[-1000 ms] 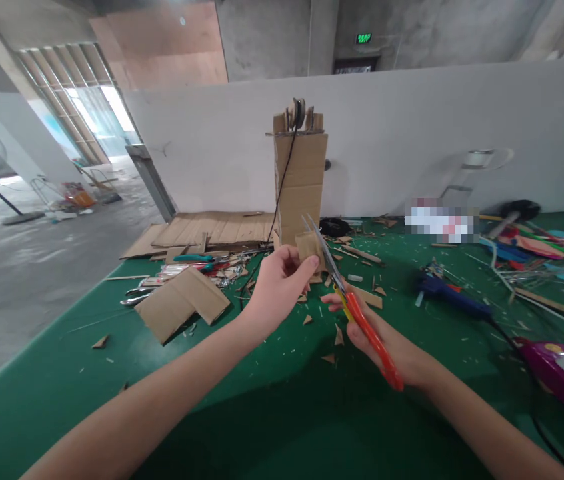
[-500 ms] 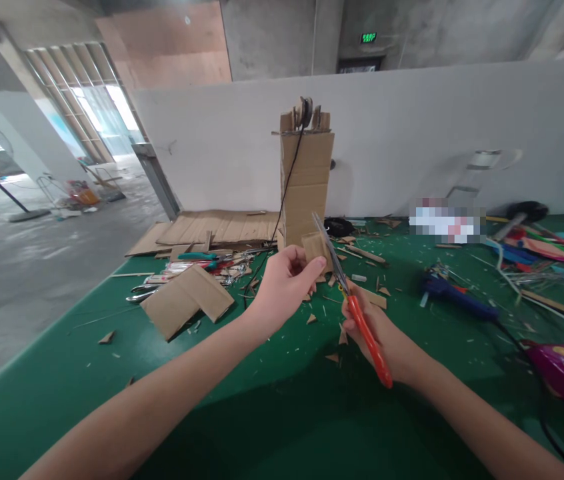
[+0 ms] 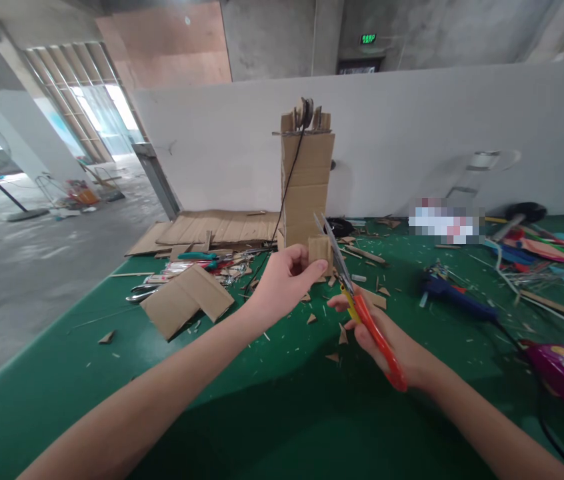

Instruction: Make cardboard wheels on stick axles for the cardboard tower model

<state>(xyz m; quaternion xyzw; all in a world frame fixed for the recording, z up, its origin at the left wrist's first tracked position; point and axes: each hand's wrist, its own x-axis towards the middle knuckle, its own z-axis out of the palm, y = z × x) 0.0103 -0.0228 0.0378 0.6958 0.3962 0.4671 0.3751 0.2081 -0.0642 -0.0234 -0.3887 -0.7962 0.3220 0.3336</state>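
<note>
My left hand (image 3: 292,277) pinches a small squarish piece of cardboard (image 3: 319,248) between thumb and fingers, in front of the cardboard tower. In my right hand (image 3: 379,330) are scissors (image 3: 373,337) with orange-red and yellow handles. Their blades point up and away, slightly parted, along the right edge of the piece. Behind both hands stands the tall cardboard tower (image 3: 308,183), with a dark wheel at its top and a black cord hanging down its front. Small cardboard scraps (image 3: 312,319) lie on the green table (image 3: 262,413) below my hands.
Cut cardboard (image 3: 177,303) and pliers with teal handles (image 3: 197,256) lie to the left, near flat cardboard sheets (image 3: 222,228). On the right are a blue glue gun (image 3: 462,300) with a cord, a magenta device (image 3: 562,377) and a heap of coloured strips. A white partition (image 3: 387,133) stands behind.
The cardboard piece has turned more upright in my left hand. The scissors have shifted slightly right, their blades spread wider, and the yellow handle now shows.
</note>
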